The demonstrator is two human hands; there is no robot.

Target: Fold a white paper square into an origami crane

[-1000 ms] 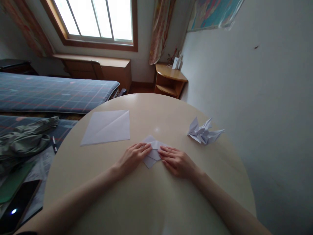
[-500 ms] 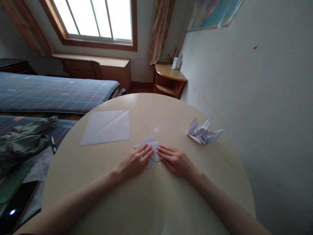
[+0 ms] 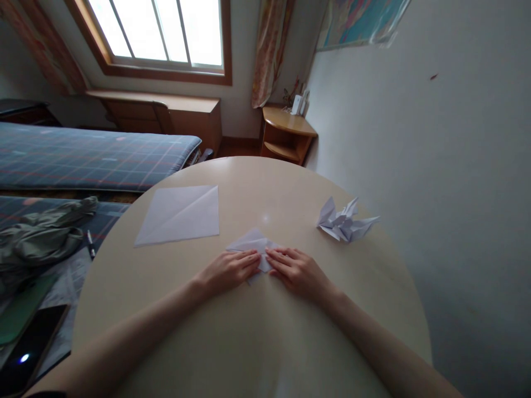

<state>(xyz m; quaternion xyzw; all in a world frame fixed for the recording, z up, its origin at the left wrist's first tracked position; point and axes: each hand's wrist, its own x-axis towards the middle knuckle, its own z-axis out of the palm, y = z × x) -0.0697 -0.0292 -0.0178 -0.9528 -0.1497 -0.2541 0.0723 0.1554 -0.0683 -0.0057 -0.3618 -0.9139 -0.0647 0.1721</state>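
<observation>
A small folded white paper (image 3: 252, 240) lies flat near the middle of the round table (image 3: 265, 342). My left hand (image 3: 232, 270) presses on its lower left part, fingers together and pointing right. From the other side my right hand (image 3: 296, 272) presses on its right part, fingertips close to those of the left. Both hands cover much of the paper's lower half. Farther left rests a creased white sheet (image 3: 180, 215). Several folded paper figures (image 3: 346, 221) with pointed wings stand at the right.
Beds with plaid mattresses (image 3: 95, 157) stand at the left. The nearer one bears a grey-green garment (image 3: 45, 232), a pen (image 3: 90, 244) and a phone (image 3: 35, 345). Behind the table is a corner shelf (image 3: 290, 122); a white wall (image 3: 468, 193) runs along the right.
My left hand has flattened and shifted slightly down on the small paper. A point of the paper now shows above my right fingers.
</observation>
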